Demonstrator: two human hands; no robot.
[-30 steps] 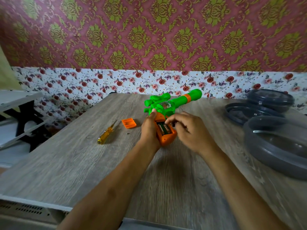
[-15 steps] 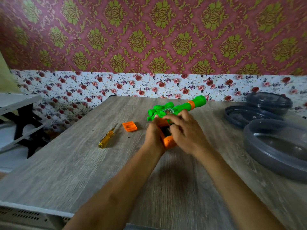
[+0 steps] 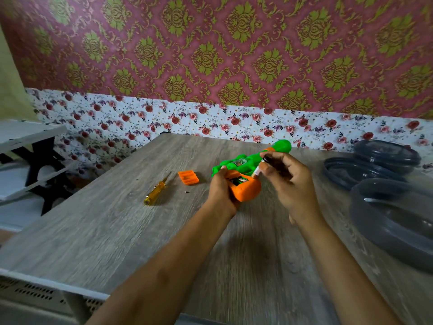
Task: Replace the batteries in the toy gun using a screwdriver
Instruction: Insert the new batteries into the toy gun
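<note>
The green and orange toy gun [image 3: 248, 164] lies on the wooden table [image 3: 117, 226], its orange grip turned up with the battery compartment [image 3: 239, 180] open. My left hand [image 3: 220, 186] grips the orange handle from the left. My right hand [image 3: 285, 181] is raised just right of the gun and pinches a battery [image 3: 260, 167] between thumb and fingers. The orange battery cover [image 3: 188, 177] lies to the left of the gun. A small dark screw [image 3: 186, 191] sits near it. Further left lies the yellow-handled screwdriver [image 3: 156, 190].
Grey round plastic containers and lids [image 3: 375, 167] are stacked at the table's right, with a large grey bowl [image 3: 393, 221] nearer me. The floral wall runs behind the table. A white shelf [image 3: 28, 134] stands off the left edge.
My right hand came off the compartment and rose to the right, now holding a battery. The left hand keeps its grip on the handle, and the gun shifted slightly.
</note>
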